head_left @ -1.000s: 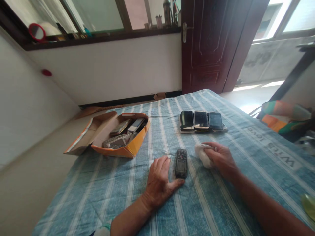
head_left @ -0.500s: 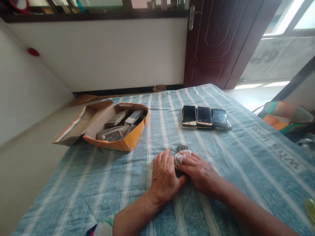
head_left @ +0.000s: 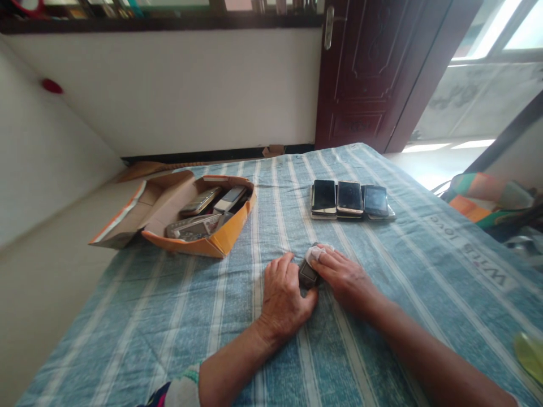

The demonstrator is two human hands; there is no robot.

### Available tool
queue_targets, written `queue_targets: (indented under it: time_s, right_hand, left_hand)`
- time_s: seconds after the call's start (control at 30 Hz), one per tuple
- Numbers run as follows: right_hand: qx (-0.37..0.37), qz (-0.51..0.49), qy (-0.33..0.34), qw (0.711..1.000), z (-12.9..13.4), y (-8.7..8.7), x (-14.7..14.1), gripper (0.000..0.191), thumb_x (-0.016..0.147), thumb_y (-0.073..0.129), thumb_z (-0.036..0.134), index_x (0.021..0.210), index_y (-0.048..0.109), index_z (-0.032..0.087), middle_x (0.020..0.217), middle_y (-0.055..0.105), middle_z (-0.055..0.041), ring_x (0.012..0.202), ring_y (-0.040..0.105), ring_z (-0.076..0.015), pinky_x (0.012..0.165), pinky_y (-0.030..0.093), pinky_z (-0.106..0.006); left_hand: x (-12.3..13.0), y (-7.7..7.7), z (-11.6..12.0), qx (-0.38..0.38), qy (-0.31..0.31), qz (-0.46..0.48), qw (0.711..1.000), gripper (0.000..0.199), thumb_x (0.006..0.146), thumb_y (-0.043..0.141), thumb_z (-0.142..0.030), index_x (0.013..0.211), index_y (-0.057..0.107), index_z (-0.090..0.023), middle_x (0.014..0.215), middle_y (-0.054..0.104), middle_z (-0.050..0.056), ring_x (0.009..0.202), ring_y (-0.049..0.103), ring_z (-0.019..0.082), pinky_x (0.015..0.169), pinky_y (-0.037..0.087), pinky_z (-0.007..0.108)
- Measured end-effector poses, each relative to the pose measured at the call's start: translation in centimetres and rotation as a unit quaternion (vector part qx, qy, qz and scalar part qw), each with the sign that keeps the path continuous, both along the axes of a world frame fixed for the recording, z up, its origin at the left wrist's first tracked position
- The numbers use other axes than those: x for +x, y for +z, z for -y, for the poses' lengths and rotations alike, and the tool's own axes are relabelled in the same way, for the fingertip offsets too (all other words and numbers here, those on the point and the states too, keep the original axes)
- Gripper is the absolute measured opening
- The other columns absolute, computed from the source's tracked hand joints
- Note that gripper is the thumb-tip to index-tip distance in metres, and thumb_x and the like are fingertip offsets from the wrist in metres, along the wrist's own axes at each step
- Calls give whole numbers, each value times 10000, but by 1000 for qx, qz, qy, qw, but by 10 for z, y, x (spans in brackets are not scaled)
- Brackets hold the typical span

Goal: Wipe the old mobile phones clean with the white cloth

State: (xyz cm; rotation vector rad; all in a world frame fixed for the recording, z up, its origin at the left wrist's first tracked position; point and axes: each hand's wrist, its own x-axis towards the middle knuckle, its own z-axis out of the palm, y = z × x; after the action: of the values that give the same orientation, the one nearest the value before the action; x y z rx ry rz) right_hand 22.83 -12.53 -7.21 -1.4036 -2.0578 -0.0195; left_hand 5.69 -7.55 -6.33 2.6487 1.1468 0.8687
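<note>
A small dark keypad phone (head_left: 307, 275) lies on the striped cloth in front of me, its screen end toward me. My left hand (head_left: 283, 294) grips it from the left side, thumb at the near end. Over the far end of the phone, my right hand (head_left: 341, 277) presses a crumpled white tissue (head_left: 315, 253) under its fingertips. The keypad is mostly hidden beneath the tissue and fingers.
An open orange cardboard box (head_left: 231, 234) with several old phones (head_left: 199, 202) stands at the left. Stacked smartphones (head_left: 349, 198) lie in a row farther back on the blue striped cloth (head_left: 169, 316). A yellow-green object (head_left: 529, 353) sits at the right edge.
My right hand has slid the tissue away from me toward the phone's far end. The phone's screen now shows and its keypad is covered. My left hand has stayed about where it was.
</note>
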Motion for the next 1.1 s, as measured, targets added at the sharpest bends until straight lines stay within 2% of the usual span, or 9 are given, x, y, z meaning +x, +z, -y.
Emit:
queue_targets:
  time_s: [0.23,0.33,0.5,0.6,0.67,0.73,0.83,1.0,1.1]
  right_hand:
    - [-9,5,-85,996,-10,-6,11,449,913,348,60,1270,574,212,1200,632,-101,1199,542,-277,995,483,-440]
    - [-16,-4,-102,995,-12,-8,18,478,884,351,39,1264,584,212,1172,643,-99,1154,568,-275,971,497,-433]
    - [38,-61,-125,990,-12,-6,25,504,878,334,20,1255,590,235,1141,644,-86,1128,584,-240,957,515,-400]
    - [63,-56,-68,994,-9,0,16,423,933,336,71,1254,585,187,1159,627,-109,1129,573,-240,971,506,-389]
    - [53,-17,-4,998,-7,4,7,357,958,376,120,1235,597,166,1134,631,-113,1130,563,-248,1006,479,-403]
    - [35,24,25,999,-7,6,1,315,962,417,150,1211,611,157,1115,638,-111,1146,547,-261,1043,445,-428]
    - [19,50,-15,998,-9,4,1,316,965,398,141,1191,618,151,1133,639,-113,1158,535,-271,1028,454,-442]
    - [-12,36,-96,995,-11,-3,17,389,929,355,64,1208,608,161,1151,639,-118,1150,559,-268,963,507,-428]
    - [16,12,-113,993,-10,-3,20,436,901,328,24,1205,610,161,1133,643,-124,1139,574,-264,943,522,-426]
  left_hand:
    - [0,1,-2,-7,1,-4,1000,248,655,687,-218,862,554,-188,1155,616,154,1041,570,334,903,490,512]
    - [-1,2,-2,-12,-1,1,1000,253,653,685,-215,868,555,-186,1157,620,157,1045,569,333,907,488,509]
    - [-1,3,-2,-13,-4,8,1000,257,651,687,-212,868,551,-192,1154,621,152,1040,573,332,899,492,513]
    - [-2,2,-2,-10,-5,6,1000,262,654,686,-207,876,549,-187,1156,620,160,1043,574,337,903,492,518]
    - [-2,1,-2,-9,-6,5,1000,264,653,687,-204,878,550,-182,1154,621,169,1046,573,339,910,490,519]
    - [-2,0,-2,-9,-8,4,1000,260,655,685,-202,877,550,-183,1152,623,168,1047,573,337,912,490,517]
    - [-2,1,-2,-10,-4,0,1000,252,661,675,-192,880,553,-175,1158,621,166,1039,573,330,909,491,511]
    - [0,3,-2,-5,-2,-3,1000,254,660,686,-183,879,564,-147,1160,621,181,1031,575,334,906,491,505]
    - [-1,3,-2,-4,-3,0,1000,274,653,704,-193,887,568,-147,1161,621,178,1033,576,333,906,493,502]
